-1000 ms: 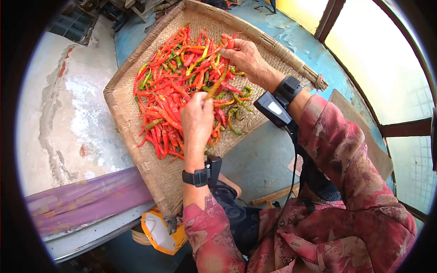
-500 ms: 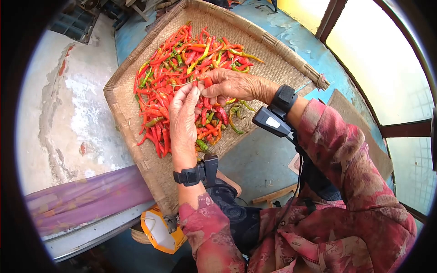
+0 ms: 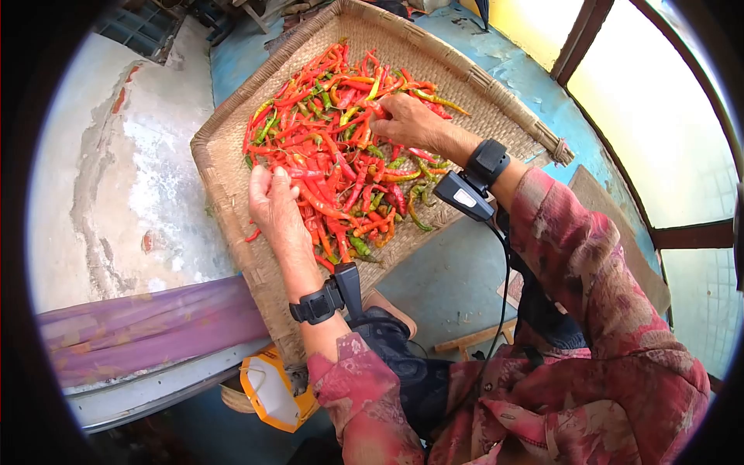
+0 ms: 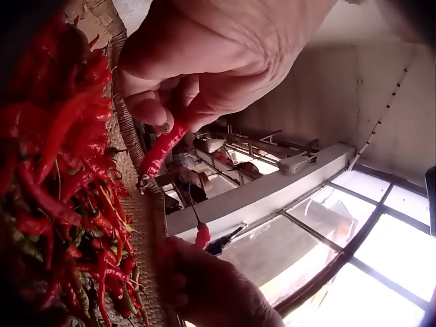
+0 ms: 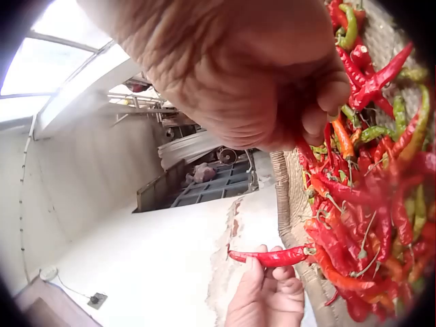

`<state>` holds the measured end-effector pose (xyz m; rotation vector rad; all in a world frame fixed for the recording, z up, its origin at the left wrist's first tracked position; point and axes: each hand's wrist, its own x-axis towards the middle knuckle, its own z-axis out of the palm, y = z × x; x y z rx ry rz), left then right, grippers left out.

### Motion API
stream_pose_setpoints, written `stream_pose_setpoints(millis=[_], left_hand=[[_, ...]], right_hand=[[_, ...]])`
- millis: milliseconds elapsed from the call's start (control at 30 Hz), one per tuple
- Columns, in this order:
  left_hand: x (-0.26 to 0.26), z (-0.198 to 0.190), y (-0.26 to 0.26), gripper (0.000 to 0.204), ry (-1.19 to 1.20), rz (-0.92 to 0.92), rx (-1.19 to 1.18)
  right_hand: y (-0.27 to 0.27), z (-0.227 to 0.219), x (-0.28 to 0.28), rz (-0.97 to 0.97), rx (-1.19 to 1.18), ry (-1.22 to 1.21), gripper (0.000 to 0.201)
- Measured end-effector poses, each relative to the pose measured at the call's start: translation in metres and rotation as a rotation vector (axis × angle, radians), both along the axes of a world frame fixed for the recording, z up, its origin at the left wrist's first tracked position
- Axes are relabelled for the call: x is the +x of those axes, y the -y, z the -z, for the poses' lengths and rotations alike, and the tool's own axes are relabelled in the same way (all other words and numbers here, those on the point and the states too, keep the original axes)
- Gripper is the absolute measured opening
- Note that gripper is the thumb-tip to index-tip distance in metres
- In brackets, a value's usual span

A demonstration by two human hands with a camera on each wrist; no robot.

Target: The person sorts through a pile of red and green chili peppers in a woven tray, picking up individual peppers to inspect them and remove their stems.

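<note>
Between thumb and fingertips, my left hand (image 3: 277, 208) pinches a red chili pepper (image 5: 276, 257) at the left side of the chili pile (image 3: 333, 167). In the left wrist view the same chili (image 4: 163, 150) points down from the curled fingers. My right hand (image 3: 417, 125) is over the upper right part of the pile with its fingers bent. A red chili with a long stem (image 4: 203, 236) sticks up from that hand in the left wrist view. Red, orange, yellow and green chilies make up the pile, lying in a large woven tray (image 3: 232, 143).
The tray has a raised rim, with a bound corner (image 3: 564, 151) at the right. A yellow-framed lamp-like object (image 3: 275, 391) stands below its near corner. A pale wall (image 3: 155, 186) and purple cloth (image 3: 147, 329) are to the left, windows (image 3: 651, 101) to the right.
The hands came together over the pile half a second ago and have since parted, left hand to the left, right hand up and right. The earlier yellow-brown chili is out of the left hand.
</note>
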<state>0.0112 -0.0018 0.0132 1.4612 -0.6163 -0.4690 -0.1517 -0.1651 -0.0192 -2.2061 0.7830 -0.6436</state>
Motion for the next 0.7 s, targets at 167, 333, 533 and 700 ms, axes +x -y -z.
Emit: stream_pose_setpoints(millis=[167, 333, 533, 700], left_hand=[[-0.020, -0.024, -0.009, 0.052, 0.091, -0.106, 0.045], [-0.020, -0.015, -0.015, 0.039, 0.164, 0.075, 0.106], [-0.024, -0.009, -0.013, 0.030, 0.245, 0.049, 0.126], [-0.024, -0.003, -0.008, 0.028, 0.355, 0.078, 0.109]], right_hand=[[-0.011, -0.045, 0.030, -0.246, 0.318, 0.427, 0.037], [0.026, 0.026, 0.038, -0.054, -0.527, -0.232, 0.034], [0.013, 0.050, 0.042, 0.001, -0.604, -0.305, 0.022], [0.012, 0.016, 0.020, 0.156, -0.367, -0.322, 0.015]])
